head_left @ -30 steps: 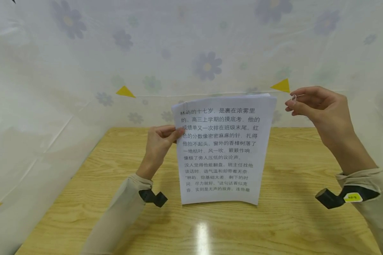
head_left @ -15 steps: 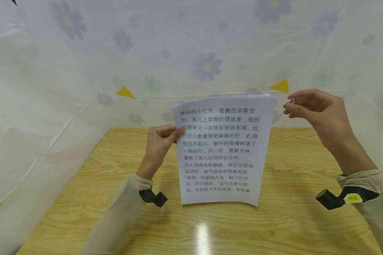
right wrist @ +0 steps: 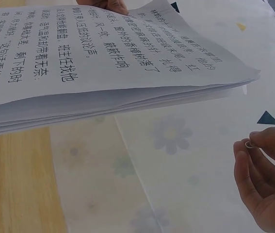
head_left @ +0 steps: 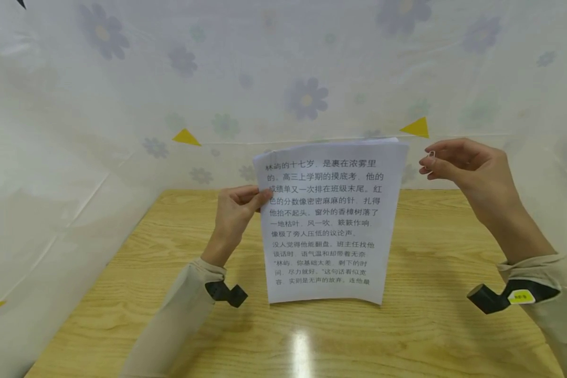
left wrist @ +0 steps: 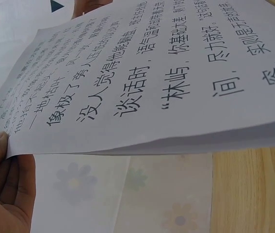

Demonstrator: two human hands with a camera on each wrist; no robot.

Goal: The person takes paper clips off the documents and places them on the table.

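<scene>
since a second ago the right hand [head_left: 472, 168] has dropped a little and drifted in toward the upper right corner of the stack of printed sheets [head_left: 328, 220]; the left side of the scene looks unchanged. that hand's thumb and forefinger are pinched on a small paper clip [head_left: 431, 154], the other fingers loosely curled behind it. in the right wrist view the paper clip [right wrist: 249, 143] shows as a thin loop at the fingertips [right wrist: 268, 138], apart from the paper's edge and not yet touching it. judging by this, the clip is being brought to the top corner of the sheets but is not on them.

the left hand [head_left: 236, 210] grips the stack at its left edge, thumb on the printed face and fingers curled behind, holding the sheets upright with their bottom edge resting on the wooden table [head_left: 170, 315]. from the left wrist view the stack of printed sheets [left wrist: 176, 73] shows several pages thick, edges fairly even, thumb tip at the near corner.

the pages carry black chinese text. beige sleeves cover both forearms, and a black wrist camera mount [head_left: 227, 293] sits on the left one, another on the right. behind the table hangs a pale floral curtain [head_left: 170, 79] with small yellow triangle markers [head_left: 185, 137].
</scene>
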